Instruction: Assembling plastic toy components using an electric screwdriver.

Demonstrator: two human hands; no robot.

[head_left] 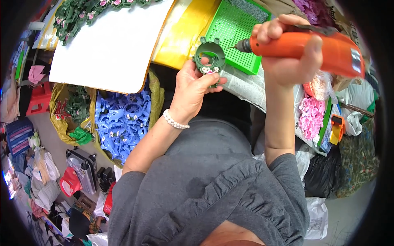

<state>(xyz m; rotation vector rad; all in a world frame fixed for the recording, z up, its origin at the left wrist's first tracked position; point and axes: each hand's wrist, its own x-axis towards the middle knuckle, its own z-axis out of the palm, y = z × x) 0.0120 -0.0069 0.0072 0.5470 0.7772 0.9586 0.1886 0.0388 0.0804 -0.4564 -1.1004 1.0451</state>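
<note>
Cluttered workbench, seen from above: white board [111,45] lies flat w/ yellow sheeting [184,37] beside it, and a bright green perforated tray [236,35] sits just beyond the fingertips of both hands.

Left hand [193,88] is raised in front of the body, fingers curled shut around the lower edge of a dark green plastic ring part [210,57] (round, open centre, small tabs on top, w/ a white and pink bit at its base). Thumb presses across the front of it; the ring stands up above the fingers, roughly upright, over the near corner of the tray. A pearl bracelet [176,121] circles that wrist.

Right hand [287,51] is wrapped tight around an orange electric screwdriver [312,47], all fingers closed on the barrel, thumb on the near side. Tool lies approx. horizontal, its dark metal tip pointing toward the ring part and ending just beside the ring's outer rim; can't tell if the bit actually touches it.

Below the left fingers, a sack of blue plastic parts [123,123] of similar shape stands open on the floor, w/ a bag of green parts [76,106] next to it. Under the right hand, pink flower pieces [311,115] sit in clear bags. Person wears a grey top [213,184].
</note>
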